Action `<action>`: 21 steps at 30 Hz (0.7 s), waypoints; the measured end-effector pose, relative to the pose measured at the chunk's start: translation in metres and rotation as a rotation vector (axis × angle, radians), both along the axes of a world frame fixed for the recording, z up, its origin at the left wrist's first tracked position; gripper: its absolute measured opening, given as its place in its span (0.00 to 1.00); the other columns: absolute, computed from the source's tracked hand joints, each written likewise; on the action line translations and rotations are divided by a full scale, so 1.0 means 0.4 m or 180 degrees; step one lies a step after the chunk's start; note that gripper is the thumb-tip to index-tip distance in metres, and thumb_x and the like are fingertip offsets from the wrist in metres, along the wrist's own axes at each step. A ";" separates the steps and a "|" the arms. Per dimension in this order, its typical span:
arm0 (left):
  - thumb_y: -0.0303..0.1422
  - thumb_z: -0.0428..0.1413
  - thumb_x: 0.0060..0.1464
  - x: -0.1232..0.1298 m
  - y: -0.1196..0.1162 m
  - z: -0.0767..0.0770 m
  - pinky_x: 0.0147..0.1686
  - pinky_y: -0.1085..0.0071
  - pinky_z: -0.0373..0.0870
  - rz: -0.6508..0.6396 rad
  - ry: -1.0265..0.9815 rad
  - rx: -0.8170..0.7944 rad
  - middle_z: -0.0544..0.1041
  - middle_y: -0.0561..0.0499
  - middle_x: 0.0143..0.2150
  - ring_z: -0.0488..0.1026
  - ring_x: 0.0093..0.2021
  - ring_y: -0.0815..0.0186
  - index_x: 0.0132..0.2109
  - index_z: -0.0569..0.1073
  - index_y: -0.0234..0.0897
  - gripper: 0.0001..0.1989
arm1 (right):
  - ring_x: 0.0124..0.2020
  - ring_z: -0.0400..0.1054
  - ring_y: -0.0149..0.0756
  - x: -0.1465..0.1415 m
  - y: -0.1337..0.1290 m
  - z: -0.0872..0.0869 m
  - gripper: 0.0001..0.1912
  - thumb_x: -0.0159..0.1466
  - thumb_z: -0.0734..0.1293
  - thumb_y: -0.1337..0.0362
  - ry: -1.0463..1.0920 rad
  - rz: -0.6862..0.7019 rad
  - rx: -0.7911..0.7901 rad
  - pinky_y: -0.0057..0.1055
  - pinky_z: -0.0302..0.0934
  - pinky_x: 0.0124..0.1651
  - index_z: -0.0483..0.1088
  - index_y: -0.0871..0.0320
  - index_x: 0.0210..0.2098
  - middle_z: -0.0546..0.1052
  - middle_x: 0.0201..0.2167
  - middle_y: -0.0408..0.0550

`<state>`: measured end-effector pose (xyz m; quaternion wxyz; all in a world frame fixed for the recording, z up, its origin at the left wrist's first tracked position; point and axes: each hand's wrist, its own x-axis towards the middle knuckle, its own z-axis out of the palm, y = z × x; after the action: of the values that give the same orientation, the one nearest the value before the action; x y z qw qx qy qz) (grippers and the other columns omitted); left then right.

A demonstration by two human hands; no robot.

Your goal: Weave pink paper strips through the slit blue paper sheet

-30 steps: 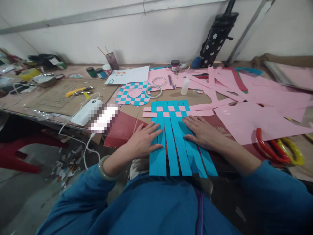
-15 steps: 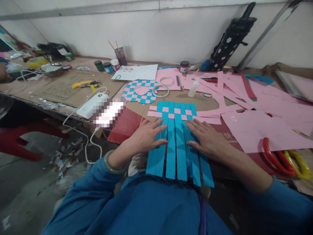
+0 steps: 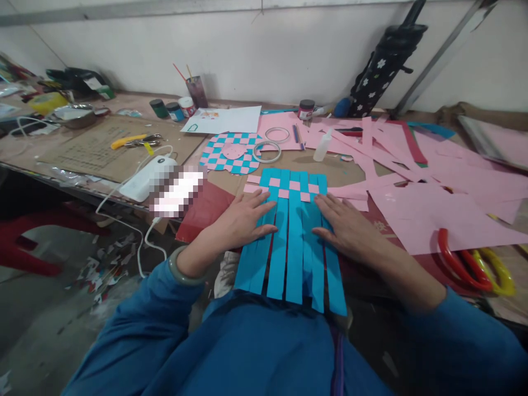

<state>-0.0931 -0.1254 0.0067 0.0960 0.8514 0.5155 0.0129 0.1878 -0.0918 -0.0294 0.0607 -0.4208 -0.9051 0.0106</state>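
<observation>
Plainly open: left hand [image 3: 241,217] and right hand [image 3: 348,228] lay palm down, fingers spread, on the blue paper strips [image 3: 295,258], gripping nothing. The strips lay at the near side of the desk [image 3: 25,170], woven through pink paper strips [image 3: 284,193] at their far end, their near ends reaching toward the person's lap. The palms hid the weave beneath. A pixelated patch [image 3: 177,190] left of the strips obscured an object, perhaps a phone.
</observation>
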 end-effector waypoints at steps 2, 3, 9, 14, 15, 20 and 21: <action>0.52 0.47 0.63 0.003 0.020 -0.011 0.67 0.43 0.49 0.0045 0.0070 -0.0033 0.51 0.37 0.73 0.48 0.73 0.46 0.69 0.58 0.36 0.35 | 0.69 0.52 0.57 0.021 0.037 -0.005 0.38 0.68 0.53 0.45 -0.0078 -0.0246 0.0008 0.60 0.52 0.64 0.54 0.64 0.69 0.60 0.68 0.64; 0.52 0.47 0.63 0.005 0.029 -0.018 0.68 0.43 0.49 0.0057 0.0126 -0.0068 0.51 0.36 0.73 0.47 0.73 0.46 0.69 0.58 0.35 0.36 | 0.69 0.53 0.58 0.028 0.051 -0.009 0.39 0.68 0.52 0.45 -0.0129 -0.0361 -0.0031 0.60 0.52 0.64 0.55 0.65 0.68 0.60 0.68 0.65; 0.53 0.45 0.63 0.008 0.040 -0.040 0.67 0.43 0.49 0.0066 0.0270 -0.0097 0.48 0.38 0.74 0.47 0.73 0.47 0.70 0.55 0.34 0.37 | 0.70 0.51 0.56 0.047 0.077 -0.016 0.40 0.68 0.52 0.45 -0.0207 -0.0528 -0.0298 0.55 0.50 0.66 0.54 0.68 0.69 0.59 0.68 0.65; 0.52 0.47 0.63 -0.002 0.039 -0.022 0.68 0.46 0.49 0.0194 0.0154 -0.0120 0.50 0.38 0.74 0.46 0.74 0.49 0.70 0.54 0.35 0.37 | 0.70 0.50 0.56 0.037 0.072 0.014 0.39 0.68 0.51 0.44 -0.0154 -0.0422 -0.0143 0.57 0.50 0.66 0.55 0.67 0.68 0.57 0.69 0.64; 0.52 0.47 0.63 -0.006 0.041 -0.020 0.68 0.46 0.48 0.0272 0.0149 -0.0127 0.49 0.38 0.74 0.45 0.74 0.48 0.71 0.54 0.35 0.37 | 0.70 0.49 0.56 0.029 0.072 0.017 0.40 0.68 0.51 0.44 -0.0176 -0.0343 -0.0124 0.57 0.49 0.67 0.55 0.67 0.68 0.57 0.69 0.64; 0.52 0.46 0.63 -0.021 0.055 -0.026 0.67 0.42 0.47 0.0419 0.0214 -0.0235 0.48 0.38 0.74 0.43 0.74 0.48 0.71 0.52 0.35 0.37 | 0.71 0.46 0.55 -0.020 0.075 0.001 0.41 0.68 0.50 0.43 -0.0409 -0.0015 -0.0275 0.56 0.47 0.68 0.54 0.69 0.69 0.53 0.70 0.64; 0.52 0.46 0.64 -0.022 0.056 -0.028 0.67 0.42 0.47 0.0415 0.0218 -0.0246 0.49 0.38 0.74 0.43 0.74 0.49 0.71 0.52 0.36 0.37 | 0.71 0.45 0.55 -0.025 0.076 -0.005 0.41 0.69 0.50 0.42 -0.0438 -0.0007 -0.0312 0.56 0.47 0.68 0.54 0.69 0.69 0.53 0.71 0.63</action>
<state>-0.1020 -0.1030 -0.0047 0.1100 0.8116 0.5730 -0.0299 0.1776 -0.0613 -0.0313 -0.0223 -0.4240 -0.9050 0.0259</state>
